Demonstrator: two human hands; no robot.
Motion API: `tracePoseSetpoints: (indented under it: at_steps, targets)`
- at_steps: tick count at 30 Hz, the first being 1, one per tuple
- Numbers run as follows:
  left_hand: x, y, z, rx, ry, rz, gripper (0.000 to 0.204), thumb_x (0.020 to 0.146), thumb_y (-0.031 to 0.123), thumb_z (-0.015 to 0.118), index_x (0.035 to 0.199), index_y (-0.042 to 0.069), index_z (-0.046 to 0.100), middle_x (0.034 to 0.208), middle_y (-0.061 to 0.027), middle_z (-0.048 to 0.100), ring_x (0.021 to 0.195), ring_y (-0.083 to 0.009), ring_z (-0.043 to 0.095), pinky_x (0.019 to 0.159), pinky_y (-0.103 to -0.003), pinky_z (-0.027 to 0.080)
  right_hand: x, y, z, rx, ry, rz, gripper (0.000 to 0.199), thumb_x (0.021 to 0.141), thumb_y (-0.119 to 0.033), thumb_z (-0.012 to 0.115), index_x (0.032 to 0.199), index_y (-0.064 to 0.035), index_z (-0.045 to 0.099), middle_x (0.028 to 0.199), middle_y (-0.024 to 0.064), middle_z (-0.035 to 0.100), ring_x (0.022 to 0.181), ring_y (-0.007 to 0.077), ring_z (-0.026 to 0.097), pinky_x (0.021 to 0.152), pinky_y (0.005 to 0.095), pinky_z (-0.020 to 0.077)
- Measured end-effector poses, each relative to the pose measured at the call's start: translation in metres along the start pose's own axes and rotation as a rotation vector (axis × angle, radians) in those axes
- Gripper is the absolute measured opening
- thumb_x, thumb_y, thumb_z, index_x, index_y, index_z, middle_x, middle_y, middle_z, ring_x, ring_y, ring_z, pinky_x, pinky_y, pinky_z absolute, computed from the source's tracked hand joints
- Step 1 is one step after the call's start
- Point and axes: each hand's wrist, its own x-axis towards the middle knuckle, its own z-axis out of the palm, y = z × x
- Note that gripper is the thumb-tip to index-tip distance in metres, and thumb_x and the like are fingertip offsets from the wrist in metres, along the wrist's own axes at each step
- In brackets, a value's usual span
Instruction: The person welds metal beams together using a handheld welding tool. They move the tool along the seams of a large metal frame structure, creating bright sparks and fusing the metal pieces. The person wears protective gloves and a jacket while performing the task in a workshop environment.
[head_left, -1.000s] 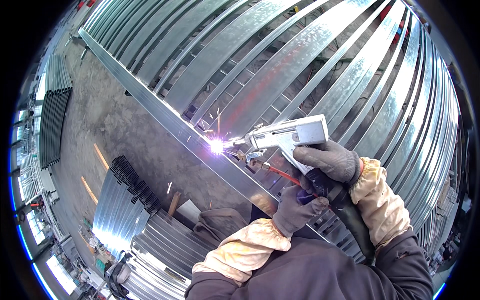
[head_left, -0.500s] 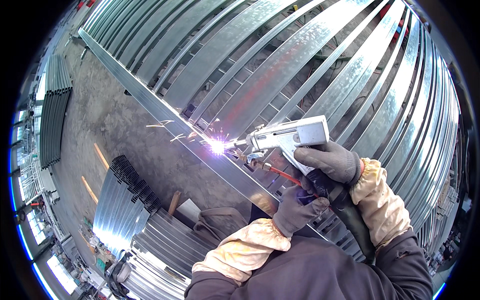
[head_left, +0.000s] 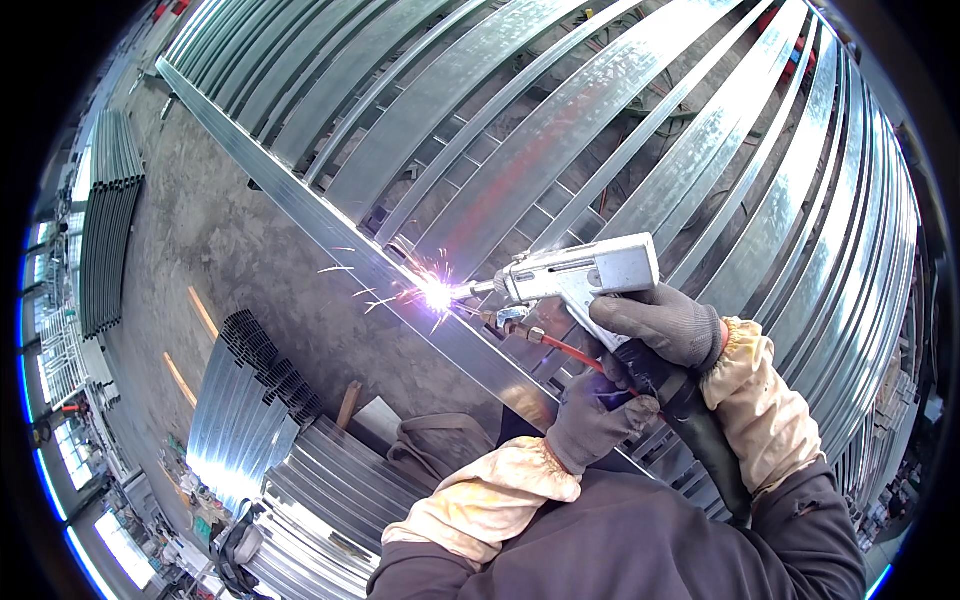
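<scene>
My gloved right hand [head_left: 665, 325] is wrapped around the grip of a silver handheld welding gun [head_left: 580, 272]. The gun's nozzle points left, and a bright weld spot with sparks [head_left: 437, 295] glows at its tip. Below the grip, my gloved left hand [head_left: 597, 418] is closed at the lower handle, beside the black cable [head_left: 708, 445]; its fingertips are partly hidden. A red hose [head_left: 570, 350] runs from the nozzle's brass fitting back to the hands. The glow sits on the long metal edge rail [head_left: 300, 215], where the flat metal slats [head_left: 530, 185] meet it.
Many slats and narrow bars run away from me to the far right. Stacked metal channels [head_left: 240, 420] lie at the lower left, with another stack [head_left: 112, 230] farther left. Wooden strips [head_left: 202, 312] and a grey strap [head_left: 440, 440] lie near the lower stacks.
Both hands keep their hold, and the gun has shifted very slightly to the right. The spark spray has a different shape, spreading more around the tip.
</scene>
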Motion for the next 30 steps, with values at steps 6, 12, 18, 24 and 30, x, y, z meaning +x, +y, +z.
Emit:
tracePoseSetpoints:
  at_steps: [6, 12, 18, 24, 30]
  targets:
    - [0.000, -0.002, -0.002, 0.013, -0.042, -0.049, 0.025, 0.089, 0.024, 0.076, 0.088, 0.000, 0.067, 0.073, -0.0006, 0.065, 0.062, -0.0060, 0.059, 0.056, -0.021, 0.047, -0.007, -0.006, 0.002, 0.001, 0.004, 0.023, 0.046, 0.095, -0.033, 0.066, 0.120, 0.0041, 0.058, 0.090, 0.0065, 0.064, 0.066, 0.0108, 0.064, 0.056, 0.0265, 0.0546]
    - [0.000, -0.007, -0.001, 0.054, -0.012, -0.039, 0.026, 0.088, 0.025, 0.077, 0.086, 0.001, 0.067, 0.070, -0.0002, 0.065, 0.061, -0.0060, 0.059, 0.055, -0.021, 0.046, -0.005, 0.004, -0.002, 0.021, 0.015, -0.009, 0.051, 0.094, -0.032, 0.068, 0.127, 0.0041, 0.055, 0.095, 0.0082, 0.063, 0.066, 0.0112, 0.064, 0.056, 0.0269, 0.0551]
    - [-0.003, -0.005, 0.002, 0.091, -0.024, -0.007, 0.027, 0.088, 0.026, 0.077, 0.089, 0.001, 0.067, 0.072, -0.0012, 0.064, 0.061, -0.0064, 0.057, 0.054, -0.022, 0.046, -0.012, 0.000, 0.000, 0.039, -0.016, 0.026, 0.052, 0.094, -0.033, 0.067, 0.129, 0.0037, 0.054, 0.095, 0.0087, 0.063, 0.065, 0.0122, 0.064, 0.055, 0.0269, 0.0550]
    - [-0.006, -0.007, 0.006, 0.031, 0.004, -0.036, 0.024, 0.090, 0.023, 0.075, 0.092, 0.001, 0.065, 0.077, -0.0026, 0.064, 0.065, -0.0076, 0.058, 0.056, -0.023, 0.046, -0.012, 0.007, -0.004, 0.031, -0.048, -0.013, 0.052, 0.095, -0.034, 0.065, 0.130, 0.0031, 0.053, 0.096, 0.0088, 0.064, 0.065, 0.0120, 0.064, 0.056, 0.0274, 0.0546]
    - [-0.007, -0.019, 0.004, 0.178, 0.050, 0.022, 0.030, 0.089, 0.020, 0.074, 0.099, -0.004, 0.059, 0.080, -0.0015, 0.061, 0.067, -0.0063, 0.055, 0.060, -0.021, 0.044, -0.015, 0.012, -0.008, 0.052, -0.075, -0.037, 0.053, 0.095, -0.033, 0.064, 0.132, 0.0025, 0.052, 0.098, 0.0079, 0.064, 0.068, 0.0113, 0.064, 0.060, 0.0272, 0.0550]
